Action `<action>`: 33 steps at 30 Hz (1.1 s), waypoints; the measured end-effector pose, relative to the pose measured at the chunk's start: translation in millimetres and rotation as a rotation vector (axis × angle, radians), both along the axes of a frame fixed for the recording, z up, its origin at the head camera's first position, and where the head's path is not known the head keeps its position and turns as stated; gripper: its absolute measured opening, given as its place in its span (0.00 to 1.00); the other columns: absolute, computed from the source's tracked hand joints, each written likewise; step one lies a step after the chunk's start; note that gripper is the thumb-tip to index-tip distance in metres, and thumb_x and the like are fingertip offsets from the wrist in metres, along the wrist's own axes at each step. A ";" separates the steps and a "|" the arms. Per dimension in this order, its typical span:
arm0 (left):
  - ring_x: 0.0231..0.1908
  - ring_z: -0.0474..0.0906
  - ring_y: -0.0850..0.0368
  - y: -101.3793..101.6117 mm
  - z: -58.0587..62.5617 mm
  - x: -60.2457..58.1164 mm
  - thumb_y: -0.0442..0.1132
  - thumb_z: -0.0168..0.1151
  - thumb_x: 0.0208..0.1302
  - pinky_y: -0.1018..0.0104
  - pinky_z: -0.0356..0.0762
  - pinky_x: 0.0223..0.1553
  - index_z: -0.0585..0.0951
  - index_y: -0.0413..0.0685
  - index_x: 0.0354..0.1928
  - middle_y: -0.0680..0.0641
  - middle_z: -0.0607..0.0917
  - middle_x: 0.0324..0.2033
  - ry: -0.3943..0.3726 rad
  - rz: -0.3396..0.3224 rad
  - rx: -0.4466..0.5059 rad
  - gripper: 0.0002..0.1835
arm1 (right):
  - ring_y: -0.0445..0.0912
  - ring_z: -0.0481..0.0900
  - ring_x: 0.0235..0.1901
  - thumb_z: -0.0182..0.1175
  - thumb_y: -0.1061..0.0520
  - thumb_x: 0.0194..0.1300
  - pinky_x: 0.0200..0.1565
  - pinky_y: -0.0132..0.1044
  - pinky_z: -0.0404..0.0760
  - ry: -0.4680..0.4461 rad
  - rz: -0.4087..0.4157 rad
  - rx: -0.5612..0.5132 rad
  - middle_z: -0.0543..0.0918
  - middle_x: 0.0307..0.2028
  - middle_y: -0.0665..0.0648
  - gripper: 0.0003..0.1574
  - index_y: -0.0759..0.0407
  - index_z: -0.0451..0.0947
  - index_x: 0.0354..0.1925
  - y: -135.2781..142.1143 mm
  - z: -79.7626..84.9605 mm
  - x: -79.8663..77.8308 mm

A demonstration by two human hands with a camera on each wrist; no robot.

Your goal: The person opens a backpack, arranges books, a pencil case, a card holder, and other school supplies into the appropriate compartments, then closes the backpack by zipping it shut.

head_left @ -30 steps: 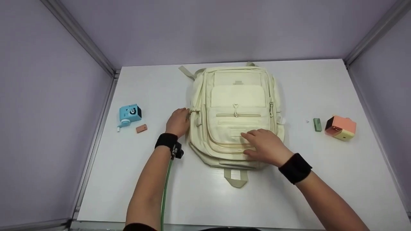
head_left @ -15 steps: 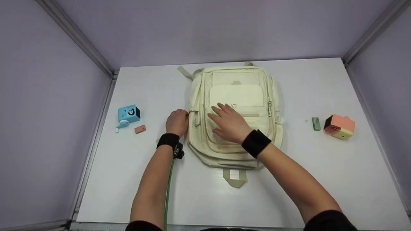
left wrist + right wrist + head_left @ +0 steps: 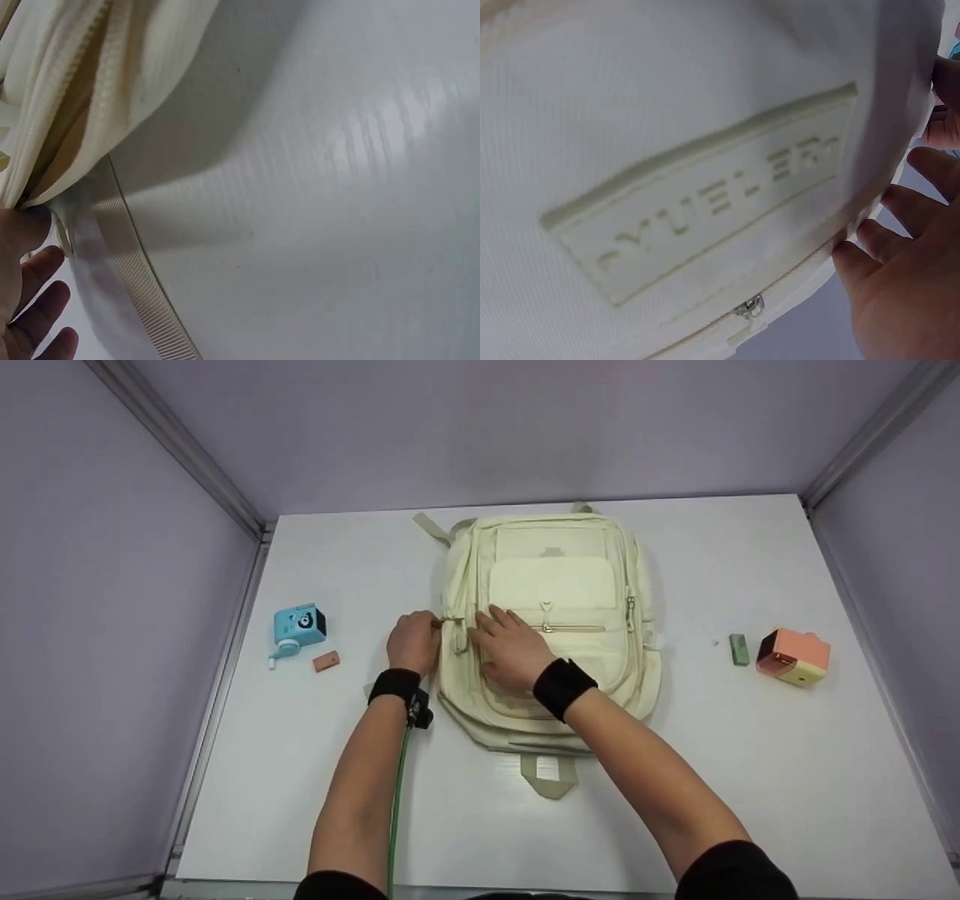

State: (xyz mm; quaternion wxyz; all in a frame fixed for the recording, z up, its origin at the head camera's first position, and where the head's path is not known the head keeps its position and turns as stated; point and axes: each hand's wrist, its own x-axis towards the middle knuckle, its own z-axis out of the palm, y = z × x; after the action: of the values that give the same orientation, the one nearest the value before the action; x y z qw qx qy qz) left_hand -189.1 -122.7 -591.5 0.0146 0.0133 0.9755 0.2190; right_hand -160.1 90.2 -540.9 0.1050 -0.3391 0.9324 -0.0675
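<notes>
A cream backpack (image 3: 555, 585) lies front up on the white table, its small top loop pointing toward me. My left hand (image 3: 413, 642) is at its left side, thumb and fingers pinching the fabric edge by a side zipper. In the left wrist view, that zipper (image 3: 75, 97) is parted just above the left thumb (image 3: 22, 229), and a grey-beige strap (image 3: 139, 277) lies on the table below. Across the bag's front left part rests my right hand (image 3: 514, 651), fingers spread and nearly straight. A stitched label (image 3: 712, 195) and a zipper pull (image 3: 750, 306) show in the right wrist view.
On the left are a blue pencil sharpener with a crank (image 3: 298, 628) and a small brownish-pink block (image 3: 326, 661). A green block (image 3: 739, 649) and a pink and yellow box-like sharpener (image 3: 793, 657) stand on the right. Grey panels (image 3: 480, 435) border the table.
My right hand has moved left and slightly up across the backpack, from its lower right front to its left part. My left hand stays at the bag's left side.
</notes>
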 end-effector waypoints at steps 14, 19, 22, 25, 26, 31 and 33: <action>0.61 0.72 0.43 -4.5 -0.7 -0.1 0.38 0.54 0.79 0.51 0.73 0.59 0.67 0.54 0.77 0.43 0.83 0.57 -0.073 -0.013 0.122 0.27 | 0.58 0.45 0.79 0.59 0.47 0.75 0.76 0.49 0.43 0.000 0.009 -0.014 0.55 0.78 0.62 0.37 0.58 0.65 0.75 -1.9 -5.8 2.0; 0.57 0.74 0.42 -4.0 -0.5 0.0 0.37 0.54 0.77 0.51 0.74 0.57 0.73 0.48 0.73 0.42 0.85 0.54 -0.056 -0.010 0.069 0.24 | 0.58 0.45 0.79 0.59 0.47 0.75 0.76 0.49 0.43 0.001 0.007 -0.006 0.55 0.79 0.62 0.37 0.58 0.66 0.75 -1.2 -5.5 1.9; 0.54 0.75 0.41 -4.5 1.1 1.9 0.38 0.55 0.77 0.51 0.73 0.56 0.80 0.44 0.64 0.42 0.86 0.53 -0.034 -0.003 0.033 0.18 | 0.59 0.44 0.79 0.57 0.47 0.76 0.76 0.49 0.43 -0.001 0.011 -0.004 0.55 0.79 0.62 0.37 0.57 0.65 0.76 -0.8 -4.7 2.3; 0.50 0.76 0.41 -5.1 3.4 3.8 0.39 0.57 0.77 0.52 0.73 0.54 0.86 0.43 0.55 0.42 0.87 0.48 -0.012 0.004 0.019 0.13 | 0.59 0.45 0.79 0.56 0.48 0.76 0.76 0.49 0.43 0.000 0.012 -0.017 0.55 0.79 0.62 0.35 0.56 0.65 0.76 0.3 -3.6 3.1; 0.49 0.76 0.41 -5.4 4.4 4.5 0.39 0.58 0.76 0.52 0.73 0.53 0.86 0.43 0.53 0.42 0.87 0.47 -0.007 0.005 0.018 0.12 | 0.59 0.45 0.79 0.55 0.49 0.76 0.76 0.50 0.43 0.003 0.012 -0.024 0.55 0.78 0.62 0.35 0.56 0.65 0.76 0.9 -3.7 3.4; 0.47 0.76 0.45 -7.4 6.7 5.5 0.40 0.61 0.75 0.54 0.75 0.50 0.87 0.45 0.50 0.44 0.87 0.44 0.009 -0.006 0.044 0.10 | 0.58 0.43 0.79 0.51 0.49 0.78 0.77 0.48 0.42 -0.001 0.009 -0.031 0.54 0.79 0.61 0.34 0.53 0.64 0.77 4.3 -8.2 2.9; 0.46 0.78 0.47 -8.1 7.6 6.2 0.40 0.61 0.75 0.55 0.76 0.49 0.86 0.46 0.49 0.45 0.87 0.44 0.005 -0.013 0.067 0.09 | 0.57 0.41 0.79 0.50 0.48 0.79 0.77 0.48 0.41 -0.007 0.008 -0.023 0.53 0.80 0.60 0.34 0.52 0.62 0.78 5.1 -11.1 2.4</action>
State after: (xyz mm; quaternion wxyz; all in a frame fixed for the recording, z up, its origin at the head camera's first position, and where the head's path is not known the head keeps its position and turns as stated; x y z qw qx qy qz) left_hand -182.9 -130.8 -583.9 0.0133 0.0209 0.9675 0.2516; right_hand -157.7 95.3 -552.0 0.1044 -0.3437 0.9299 -0.0790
